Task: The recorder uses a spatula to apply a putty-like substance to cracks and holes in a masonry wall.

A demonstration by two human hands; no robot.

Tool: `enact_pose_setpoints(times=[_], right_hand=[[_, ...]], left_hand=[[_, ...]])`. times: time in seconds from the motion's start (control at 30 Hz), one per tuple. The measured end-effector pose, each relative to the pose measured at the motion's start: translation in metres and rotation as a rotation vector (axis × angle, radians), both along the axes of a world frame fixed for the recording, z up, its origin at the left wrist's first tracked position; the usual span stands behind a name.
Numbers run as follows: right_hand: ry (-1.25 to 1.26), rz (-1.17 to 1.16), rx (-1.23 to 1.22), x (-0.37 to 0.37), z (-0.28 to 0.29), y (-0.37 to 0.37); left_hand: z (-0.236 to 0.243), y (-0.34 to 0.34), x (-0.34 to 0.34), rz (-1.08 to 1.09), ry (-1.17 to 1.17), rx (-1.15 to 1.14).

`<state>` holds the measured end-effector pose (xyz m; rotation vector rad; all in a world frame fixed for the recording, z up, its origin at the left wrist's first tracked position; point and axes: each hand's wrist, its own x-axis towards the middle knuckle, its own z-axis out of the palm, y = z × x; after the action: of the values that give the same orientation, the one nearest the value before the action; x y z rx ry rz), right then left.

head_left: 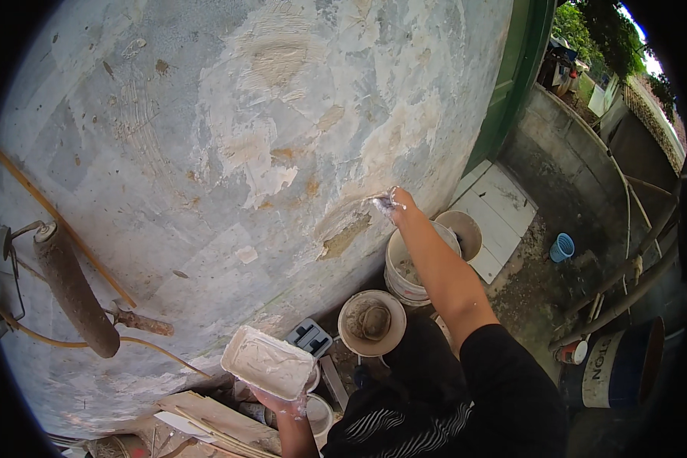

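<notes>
My left hand (pixel 281 402) holds up a white rectangular tray (pixel 307 379) from beneath, with pale wet plaster (pixel 271 362) spread inside it. Plaster is smeared on those fingers. Out to the right, my right arm is stretched to the wall (pixel 282 191), and my right hand (pixel 397 204) is closed on a small plaster-smeared tool (pixel 380 203), its exact kind hard to make out. The tool is at the wall surface, just above and right of a rough bare patch (pixel 346 235). Pale smeared filler and flaking paint cover much of the wall.
Below stand a bucket with a cream rim (pixel 349 337) and a larger white bucket (pixel 393 284). A paint roller (pixel 75 294) hangs at the left. Boards (pixel 217 420) lie at lower left. A blue plastic cup (pixel 562 247) and a dark drum (pixel 626 366) stand to the right.
</notes>
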<state>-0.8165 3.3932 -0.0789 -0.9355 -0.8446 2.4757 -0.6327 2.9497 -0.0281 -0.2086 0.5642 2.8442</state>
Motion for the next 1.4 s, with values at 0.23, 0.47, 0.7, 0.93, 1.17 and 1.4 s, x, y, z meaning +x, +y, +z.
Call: enact_pose_setpoints(times=[0.23,0.47,0.7,0.93,1.17,1.4], right_hand=[[0.095,0.049,0.103,0.038,0.002,0.027],[-0.126,0.079,0.058,0.022,-0.022,-0.014],[0.109,0.075,0.232,0.023,0.009,0.000],[-0.111,0.122,0.236,0.034,-0.057,0.022],[-0.024,0.036,0.210,0.004,-0.025,-0.008],[0.149,-0.035,0.267,0.040,0.015,0.007]], left_hand=[[-0.016,0.002,0.002,-0.030,-0.048,0.097],[-0.013,0.004,0.007,0.043,-0.074,0.076],[-0.014,-0.006,0.011,0.053,0.035,-0.014],[-0.013,0.005,0.012,0.057,-0.032,0.060],[-0.016,-0.008,0.011,0.043,0.005,0.012],[-0.008,-0.006,0.016,0.079,-0.037,0.015]])
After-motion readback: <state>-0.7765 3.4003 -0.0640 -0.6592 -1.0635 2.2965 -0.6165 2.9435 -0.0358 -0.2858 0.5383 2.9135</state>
